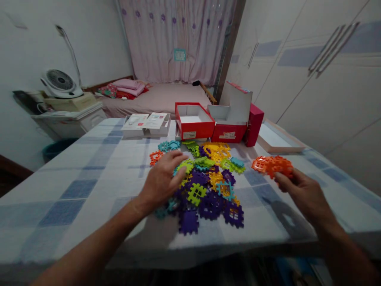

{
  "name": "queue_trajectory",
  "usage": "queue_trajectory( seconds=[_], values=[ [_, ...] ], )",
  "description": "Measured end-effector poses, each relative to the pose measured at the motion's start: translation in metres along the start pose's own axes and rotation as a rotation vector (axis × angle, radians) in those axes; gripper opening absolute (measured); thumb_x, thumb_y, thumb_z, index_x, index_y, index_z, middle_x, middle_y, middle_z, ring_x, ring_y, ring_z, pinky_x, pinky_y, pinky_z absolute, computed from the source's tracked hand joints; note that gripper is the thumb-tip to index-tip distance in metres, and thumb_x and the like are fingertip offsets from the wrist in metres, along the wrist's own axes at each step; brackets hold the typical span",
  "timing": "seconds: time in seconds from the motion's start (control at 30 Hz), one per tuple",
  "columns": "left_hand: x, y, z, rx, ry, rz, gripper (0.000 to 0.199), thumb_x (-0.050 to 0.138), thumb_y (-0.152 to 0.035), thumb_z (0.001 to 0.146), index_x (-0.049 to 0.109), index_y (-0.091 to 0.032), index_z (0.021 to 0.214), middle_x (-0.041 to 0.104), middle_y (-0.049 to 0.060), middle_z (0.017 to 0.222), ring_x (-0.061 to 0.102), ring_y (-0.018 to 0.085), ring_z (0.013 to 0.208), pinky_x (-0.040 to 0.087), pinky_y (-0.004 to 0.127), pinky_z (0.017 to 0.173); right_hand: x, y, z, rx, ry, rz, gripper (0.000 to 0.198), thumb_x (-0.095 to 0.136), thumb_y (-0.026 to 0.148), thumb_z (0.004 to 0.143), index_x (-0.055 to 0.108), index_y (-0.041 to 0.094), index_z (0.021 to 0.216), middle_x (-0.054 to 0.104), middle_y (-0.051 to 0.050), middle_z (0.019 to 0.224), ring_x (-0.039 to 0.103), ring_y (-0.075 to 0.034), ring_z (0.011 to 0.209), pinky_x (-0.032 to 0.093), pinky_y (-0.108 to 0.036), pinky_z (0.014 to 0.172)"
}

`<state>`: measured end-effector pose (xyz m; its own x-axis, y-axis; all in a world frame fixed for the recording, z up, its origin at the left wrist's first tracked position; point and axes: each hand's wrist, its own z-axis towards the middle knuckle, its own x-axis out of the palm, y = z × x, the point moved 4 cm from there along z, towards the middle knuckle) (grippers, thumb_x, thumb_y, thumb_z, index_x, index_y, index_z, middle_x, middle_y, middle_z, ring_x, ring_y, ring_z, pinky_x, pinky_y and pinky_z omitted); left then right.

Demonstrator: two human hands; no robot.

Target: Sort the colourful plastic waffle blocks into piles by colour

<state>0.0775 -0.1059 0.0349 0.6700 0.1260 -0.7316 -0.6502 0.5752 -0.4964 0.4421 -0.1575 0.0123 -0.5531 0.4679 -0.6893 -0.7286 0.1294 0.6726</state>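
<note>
While a few purple pieces (188, 221) sit closest on the checked surface (68, 194), the left hand (162, 176) is kinda curled over the colourful pile (200, 177) by a lime piece (188, 165), can't tell if it's actually gripping. Right hand (306, 194) has orange pieces (272, 165) pinched, off to the pile's right. Behind: open red boxes (196, 130), then a bed (169, 93) and pink curtains (154, 43).

Room left of pieces (201, 177); boxes (199, 129) block ahead

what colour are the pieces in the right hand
The pieces in the right hand are orange, seen in head view.
</note>
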Motion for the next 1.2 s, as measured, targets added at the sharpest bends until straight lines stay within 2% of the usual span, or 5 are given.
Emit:
queue_trajectory(
  seconds=[0.17,0.3,0.77,0.97,1.2],
  values=[
    [-0.014,0.101,-0.001,-0.178,0.173,0.284,0.040,0.050,-0.037,0.082,0.065,-0.014,0.112,0.059,0.014,0.117,0.055,0.028,0.108,0.042,0.043,0.098,-0.014,-0.064,0.039,0.027,-0.016,-0.237,0.041,0.050,0.061,0.071,0.061,0.022,0.077,0.063,-0.007,0.067,0.060,-0.028,0.061,0.044,-0.041,0.057],
    [-0.004,0.130,-0.010,-0.189,0.327,0.173,0.047,0.057,-0.048,0.077,0.065,-0.017,0.111,0.059,0.013,0.119,0.055,0.028,0.110,0.043,0.041,0.097,-0.015,-0.058,0.040,-0.095,-0.242,-0.490,0.052,0.046,0.054,0.078,0.056,0.017,0.114,0.060,-0.020,0.107,0.057,-0.040,0.102,0.046,-0.051,0.073],
    [0.015,0.120,-0.011,-0.127,0.022,0.161,0.037,0.058,-0.041,0.081,0.063,-0.018,0.110,0.062,0.011,0.114,0.056,0.025,0.107,0.043,0.042,0.096,0.165,0.183,-0.012,-1.014,0.503,-0.043,0.039,0.054,0.025,0.087,0.053,0.021,0.126,0.049,-0.012,0.135,0.046,-0.024,0.123,0.039,-0.044,0.101],
    [0.008,0.113,-0.015,-0.082,0.040,0.097,0.038,0.048,-0.021,0.082,0.057,-0.015,0.119,0.060,0.010,0.119,0.054,0.022,0.112,0.042,0.038,0.099,0.222,0.214,-0.015,-1.120,0.653,-0.181,0.038,0.057,0.024,0.086,0.055,0.025,0.124,0.051,-0.009,0.133,0.046,-0.024,0.120,0.039,-0.042,0.093],
    [-0.001,0.121,-0.022,-0.125,0.106,0.107,0.029,0.047,-0.021,0.081,0.066,-0.016,0.103,0.062,0.010,0.106,0.058,0.022,0.102,0.045,0.038,0.094,0.227,0.202,0.011,-0.950,0.501,-0.471,0.022,0.050,0.022,0.088,0.064,0.020,0.105,0.060,-0.011,0.109,0.050,-0.025,0.108,0.036,-0.038,0.086]
  ],
)
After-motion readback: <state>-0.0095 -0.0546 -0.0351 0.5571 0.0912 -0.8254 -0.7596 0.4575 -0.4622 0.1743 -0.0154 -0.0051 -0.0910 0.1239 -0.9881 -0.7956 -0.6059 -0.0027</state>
